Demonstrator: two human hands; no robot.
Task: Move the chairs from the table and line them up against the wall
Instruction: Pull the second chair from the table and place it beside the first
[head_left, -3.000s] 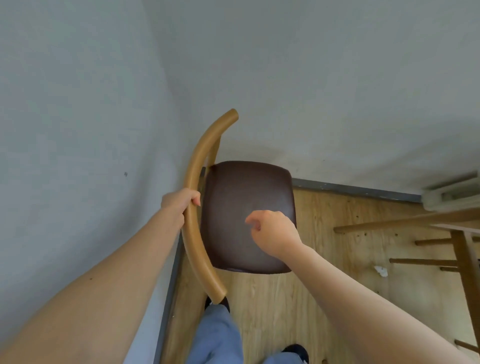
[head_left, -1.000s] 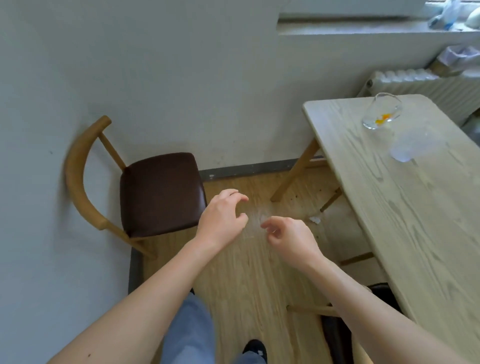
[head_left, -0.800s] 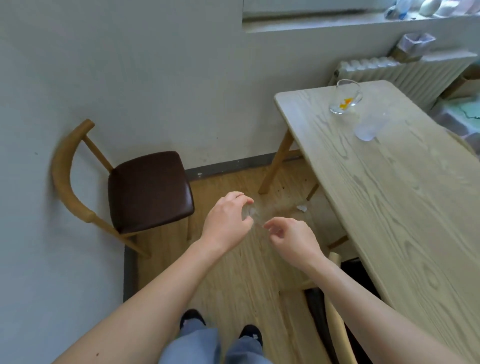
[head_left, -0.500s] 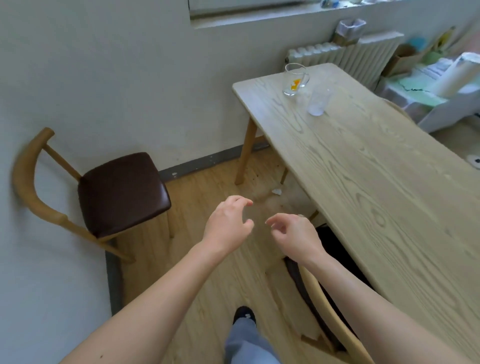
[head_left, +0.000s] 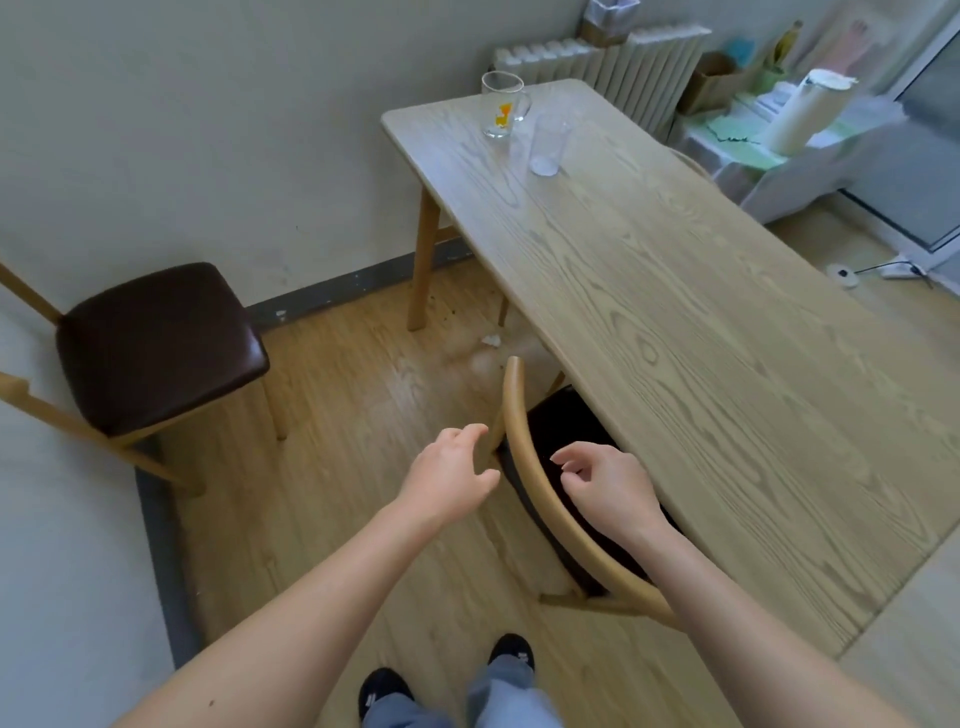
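Observation:
A wooden chair with a dark brown seat (head_left: 156, 343) stands at the left, its back against the wall. A second chair with a curved wooden backrest (head_left: 524, 457) is tucked under the light wooden table (head_left: 701, 332), its dark seat mostly hidden beneath the top. My left hand (head_left: 447, 478) hovers just left of that backrest with fingers apart. My right hand (head_left: 608, 488) hovers just right of the backrest, over the seat, fingers loosely curled and holding nothing. Neither hand touches the chair.
Two glasses (head_left: 519, 122) stand at the table's far end. A radiator (head_left: 613, 67) and a cluttered white shelf (head_left: 789, 135) lie beyond. A scrap of paper (head_left: 491, 340) lies on the wood floor. My feet (head_left: 447, 680) are at the bottom.
I let go of the first chair at the wall and turned right toward the table. Both empty hands have come down on either side of the second chair's backrest.

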